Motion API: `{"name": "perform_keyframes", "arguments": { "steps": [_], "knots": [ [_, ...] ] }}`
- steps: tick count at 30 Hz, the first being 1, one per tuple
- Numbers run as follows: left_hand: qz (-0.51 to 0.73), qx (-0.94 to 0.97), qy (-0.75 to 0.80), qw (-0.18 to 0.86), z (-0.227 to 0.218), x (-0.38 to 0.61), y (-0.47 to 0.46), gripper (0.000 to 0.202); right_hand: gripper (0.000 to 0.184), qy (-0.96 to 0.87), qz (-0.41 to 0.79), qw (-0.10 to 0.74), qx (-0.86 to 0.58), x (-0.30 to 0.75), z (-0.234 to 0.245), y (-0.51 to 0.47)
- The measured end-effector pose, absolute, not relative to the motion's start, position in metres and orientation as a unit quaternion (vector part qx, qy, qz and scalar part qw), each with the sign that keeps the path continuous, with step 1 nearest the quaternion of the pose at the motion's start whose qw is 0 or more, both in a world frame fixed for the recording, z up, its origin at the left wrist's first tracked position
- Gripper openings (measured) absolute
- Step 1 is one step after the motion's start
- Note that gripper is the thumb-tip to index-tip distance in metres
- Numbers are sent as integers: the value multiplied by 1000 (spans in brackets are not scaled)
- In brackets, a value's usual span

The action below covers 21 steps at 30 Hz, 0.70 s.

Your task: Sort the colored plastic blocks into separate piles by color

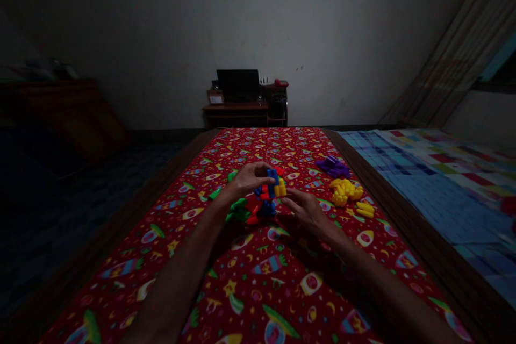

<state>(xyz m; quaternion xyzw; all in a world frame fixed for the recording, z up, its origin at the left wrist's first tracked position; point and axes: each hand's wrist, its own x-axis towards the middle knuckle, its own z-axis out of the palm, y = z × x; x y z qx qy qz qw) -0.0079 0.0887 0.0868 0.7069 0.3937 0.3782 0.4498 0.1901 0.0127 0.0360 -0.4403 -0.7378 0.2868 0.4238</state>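
Between thumb and fingers, my left hand [250, 178] pinches a blue toy building block [273, 179] above the middle of the table. A yellow block [280, 188] sits against its right side; whether they are joined I cannot tell. My right hand [303, 207] is just right of the yellow block, fingers stretched out and apart, the tips at or very near its lower edge. Below the hands lie red blocks [252, 207] and blue blocks [268, 208]. Green blocks [239, 209] lie to the left, partly behind my left hand and forearm.
Purple blocks [332, 167] and yellow blocks [345, 191] form piles on the right of the red patterned tablecloth [258, 290], with two yellow pieces [365, 209] nearer me. A bed [427, 199] runs along the right. A desk with a monitor [238, 85] stands against the far wall.
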Motion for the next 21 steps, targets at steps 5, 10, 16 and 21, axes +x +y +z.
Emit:
{"name": "perform_keyframes", "arguments": {
  "steps": [5, 10, 16, 21],
  "knots": [
    [385, 724, 395, 414, 87, 9, 81, 29, 40, -704, 329, 425, -464, 191, 42, 19],
    [476, 672, 471, 316, 89, -6, 91, 30, 41, -764, 229, 344, -496, 208, 49, 24],
    [286, 745, 577, 173, 88, -38, 106, 23, 38, -782, 134, 201, -575, 266, 73, 38],
    [121, 772, 616, 99, 77, -49, 112, 23, 33, -693, 97, 124, -704, 333, 91, 42]
  ]
}}
